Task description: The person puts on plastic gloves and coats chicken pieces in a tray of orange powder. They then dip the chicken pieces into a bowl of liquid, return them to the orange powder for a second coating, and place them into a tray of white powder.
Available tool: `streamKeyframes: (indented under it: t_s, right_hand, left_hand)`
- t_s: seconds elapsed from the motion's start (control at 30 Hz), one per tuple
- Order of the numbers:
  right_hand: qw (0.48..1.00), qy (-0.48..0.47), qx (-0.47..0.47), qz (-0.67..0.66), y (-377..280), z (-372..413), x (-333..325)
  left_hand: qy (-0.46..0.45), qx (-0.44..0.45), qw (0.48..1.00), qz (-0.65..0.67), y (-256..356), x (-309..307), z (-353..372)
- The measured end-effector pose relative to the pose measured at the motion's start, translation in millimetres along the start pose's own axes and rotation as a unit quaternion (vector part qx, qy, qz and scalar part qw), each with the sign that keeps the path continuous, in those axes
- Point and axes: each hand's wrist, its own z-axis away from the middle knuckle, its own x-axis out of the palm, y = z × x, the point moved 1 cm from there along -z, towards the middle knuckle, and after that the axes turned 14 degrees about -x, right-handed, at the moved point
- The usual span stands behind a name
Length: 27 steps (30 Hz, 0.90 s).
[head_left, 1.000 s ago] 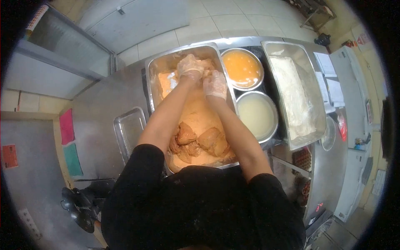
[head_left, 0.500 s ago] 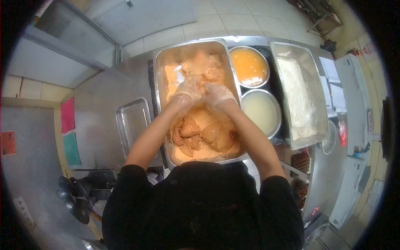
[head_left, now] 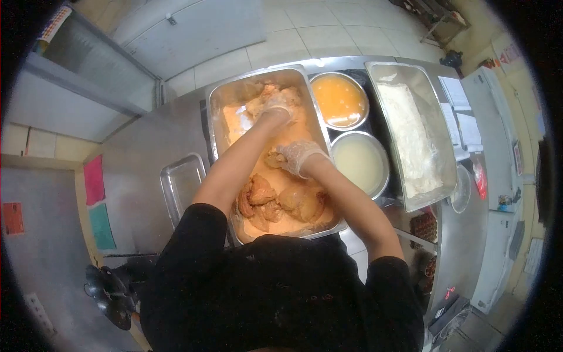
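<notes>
A deep steel pan [head_left: 218,138] holds orange breading powder [head_left: 258,226] and pieces of raw chicken. My right hand [head_left: 302,157], in a clear plastic glove, grips a coated piece of chicken [head_left: 273,157] over the middle of the pan. At the far end, my gloved left hand [head_left: 278,107] reaches to a heap of coated chicken pieces [head_left: 287,94]; its fingers are hidden there. Darker, wet-looking chicken pieces [head_left: 261,190] lie in the near end, below both forearms.
Right of the pan stand a round bowl of orange liquid [head_left: 340,100] and a bowl of pale liquid [head_left: 359,163]. Beyond them is a long tray of white powder [head_left: 410,135]. A shallow metal tray [head_left: 182,182] lies to the left. Papers [head_left: 460,120] rest on the counter's right side.
My hands were together over the pan's middle and have parted. The left has moved to the far heap; the right has come slightly nearer with a piece of chicken in it.
</notes>
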Motion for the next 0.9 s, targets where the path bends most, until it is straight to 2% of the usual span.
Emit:
streamKeyframes:
  t_s: [0.07,0.13,0.27,0.33,0.37,0.47,0.5,0.57,0.63,0.7,0.77,0.8,0.83,0.87,0.9]
  right_hand:
    - [0.998,0.054,0.016,0.019,13.7,7.2,9.5]
    - [0.998,0.046,0.043,0.019,11.2,20.7,-2.5]
    - [0.997,0.033,0.060,0.034,20.1,30.1,2.3]
    - [0.997,0.035,0.039,0.048,24.7,30.7,3.0]
    - [0.997,0.038,0.020,0.064,26.7,30.4,2.4]
    - [0.997,0.002,0.001,0.076,25.6,31.0,-9.6]
    - [0.997,0.003,0.000,0.075,25.7,32.0,-10.4]
    - [0.997,-0.007,-0.012,0.079,26.9,36.2,-11.2]
    - [0.997,-0.003,-0.022,0.080,24.8,42.2,-14.5]
    - [0.996,-0.001,-0.035,0.082,26.8,44.6,-16.6]
    - [0.996,0.015,-0.044,0.075,28.4,43.7,-13.2]
    - [0.996,0.015,-0.047,0.071,28.0,43.8,-14.1]
    - [0.996,0.023,-0.053,0.075,27.1,44.4,-16.0]
    - [0.995,0.029,-0.060,0.079,26.7,44.0,-16.4]
    - [0.995,0.028,-0.066,0.075,29.0,41.8,-12.4]
  left_hand:
    - [-0.025,-0.094,0.995,0.029,13.9,-3.6,9.1]
    - [-0.135,0.004,0.978,-0.160,10.4,4.3,4.0]
    - [-0.187,-0.045,0.961,-0.197,12.4,-11.9,16.3]
    - [-0.092,-0.172,0.981,-0.002,17.2,-19.4,20.6]
    - [-0.091,-0.172,0.981,-0.003,18.6,-22.3,20.8]
    - [-0.048,-0.237,0.961,0.134,5.6,-7.9,13.8]
    - [-0.108,-0.228,0.960,0.120,-6.3,14.6,7.6]
    - [-0.169,-0.219,0.955,0.108,-14.2,24.9,3.6]
    - [-0.239,-0.058,0.963,-0.112,-12.5,19.9,6.5]
    - [-0.290,0.104,0.896,-0.321,-13.1,13.1,11.7]
    - [-0.313,0.180,0.833,-0.419,-19.1,3.9,21.0]
    - [-0.339,0.067,0.887,-0.307,-26.4,-0.5,21.8]
    - [-0.356,-0.050,0.914,-0.188,-33.6,-6.0,26.2]
    - [-0.358,-0.055,0.912,-0.190,-42.9,-5.7,36.4]
    - [-0.285,-0.056,0.951,-0.104,-57.2,2.9,47.5]
